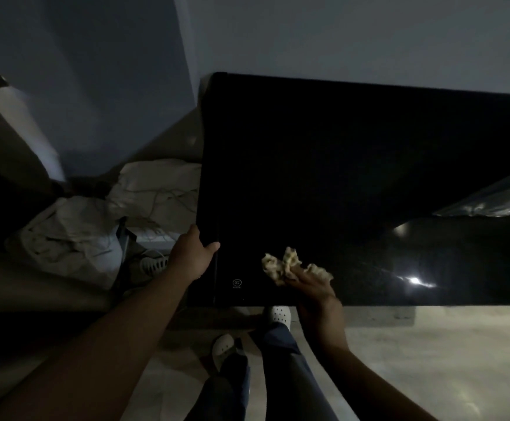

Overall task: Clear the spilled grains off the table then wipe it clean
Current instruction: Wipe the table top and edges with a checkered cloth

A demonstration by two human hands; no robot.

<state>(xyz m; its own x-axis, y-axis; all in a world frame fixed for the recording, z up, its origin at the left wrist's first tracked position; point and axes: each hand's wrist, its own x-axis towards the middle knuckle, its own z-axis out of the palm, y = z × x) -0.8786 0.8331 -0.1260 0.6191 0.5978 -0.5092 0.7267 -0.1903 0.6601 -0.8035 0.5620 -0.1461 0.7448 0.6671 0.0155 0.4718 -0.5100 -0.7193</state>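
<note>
looks like wiping: right hand (314, 294) bunches the cloth (287, 264), left hand (191, 256) clasps the table (338, 147) edge (thumb on top); next, sweep across

— Where does the view look from?

— From the person's head, facing forward and steeply down. Both forearms enter at the bottom edge and reach up to the left hand (191, 256) and right hand (314, 287), low in the middle.

— How near is it?

— Near. The hands look large, and the shoes (223, 349) stand just below them on the floor (429, 360).

— And farther out?

— The table (338, 162) spreads beyond the hands and off to the right, with the wall (338, 41) behind it. The wide lens bends the table's edges, and the light is dim.
</note>
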